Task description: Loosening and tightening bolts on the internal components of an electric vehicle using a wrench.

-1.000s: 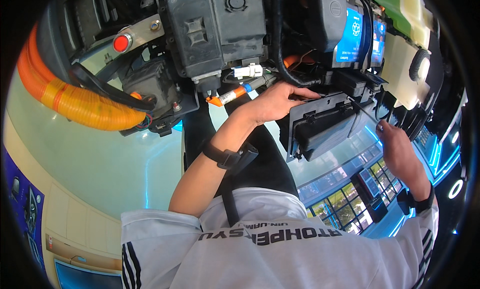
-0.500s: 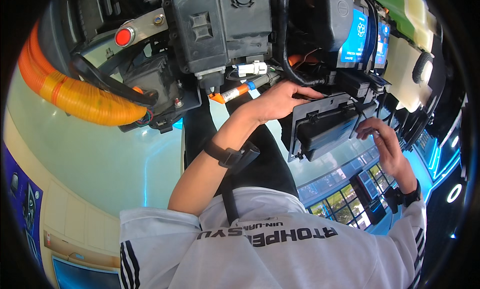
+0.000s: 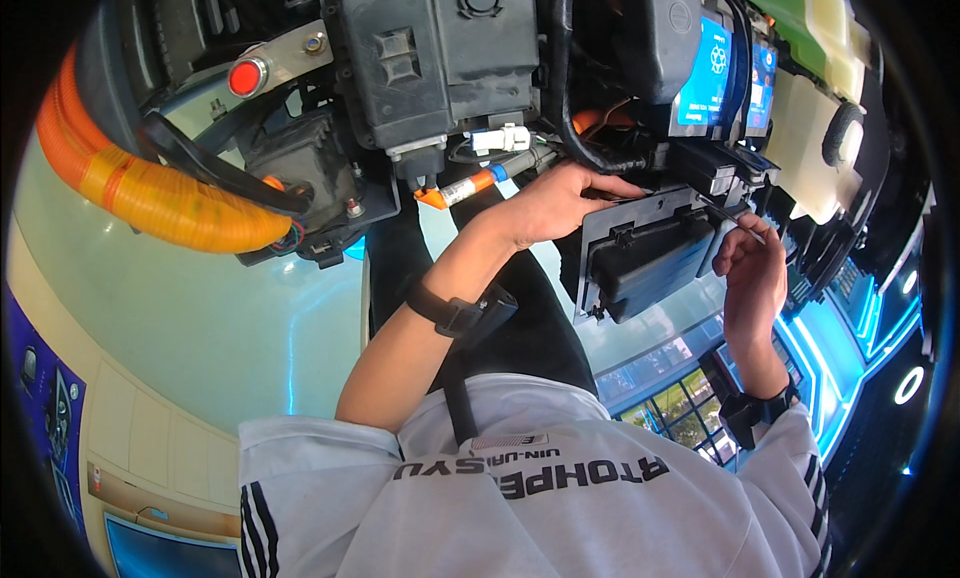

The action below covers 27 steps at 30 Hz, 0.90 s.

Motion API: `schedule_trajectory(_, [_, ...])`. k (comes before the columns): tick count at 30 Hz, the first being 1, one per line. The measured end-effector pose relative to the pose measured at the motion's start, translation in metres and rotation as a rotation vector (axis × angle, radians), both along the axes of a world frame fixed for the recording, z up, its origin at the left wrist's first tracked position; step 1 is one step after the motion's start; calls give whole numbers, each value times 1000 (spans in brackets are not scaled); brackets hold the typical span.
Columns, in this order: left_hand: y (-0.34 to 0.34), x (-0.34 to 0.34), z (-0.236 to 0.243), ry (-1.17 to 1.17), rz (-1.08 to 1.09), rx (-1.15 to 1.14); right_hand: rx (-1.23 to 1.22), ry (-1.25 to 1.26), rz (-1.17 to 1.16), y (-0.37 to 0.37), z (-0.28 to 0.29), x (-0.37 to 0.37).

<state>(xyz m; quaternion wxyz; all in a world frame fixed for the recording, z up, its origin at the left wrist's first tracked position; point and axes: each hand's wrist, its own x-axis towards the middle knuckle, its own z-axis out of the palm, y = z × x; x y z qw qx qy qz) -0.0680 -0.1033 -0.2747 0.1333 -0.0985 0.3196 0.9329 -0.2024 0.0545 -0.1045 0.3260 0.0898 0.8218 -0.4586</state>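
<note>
My left hand [image 3: 555, 206] reaches across to a black rectangular box on a flat plate [image 3: 650, 263]. Its fingers close over the plate's upper left edge, and some fingertips are hidden behind it. At the box's right end is my right hand [image 3: 755, 273], its fingers curled around a thin dark rod [image 3: 722, 214]. The rod slants up and left toward the plate's upper right corner; I cannot make out its tip. Just above the plate sits a small black block [image 3: 708, 168].
A blue-labelled battery [image 3: 705, 88] stands above the box, beside a whitish plastic tank [image 3: 805, 143]. An orange-banded cable [image 3: 470, 186] and white connector [image 3: 500, 139] lie left of my left hand. Farther left are a thick orange conduit [image 3: 160, 203] and red button [image 3: 247, 77].
My right hand has moved slightly left and turned more upright, and the rod's end now shows nearer the plate's upper right corner. My left hand stays at the plate's edge.
</note>
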Motion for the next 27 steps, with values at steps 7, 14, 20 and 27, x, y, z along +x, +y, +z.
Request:
schedule_trajectory(7, [2,-1,0,5,-19,-18,154,25,382,0,21,-11])
schedule_trajectory(14, [0,-1,-1,-17,-19,17,623,384,1705,-14,42,-47])
schedule_trajectory(20, [1,-1,-1,5,-23,5,389,232,1308,-11,32,-30])
schedule_trajectory(27, [2,0,-2,-13,-40,12,221,209,1261,-15,32,-24])
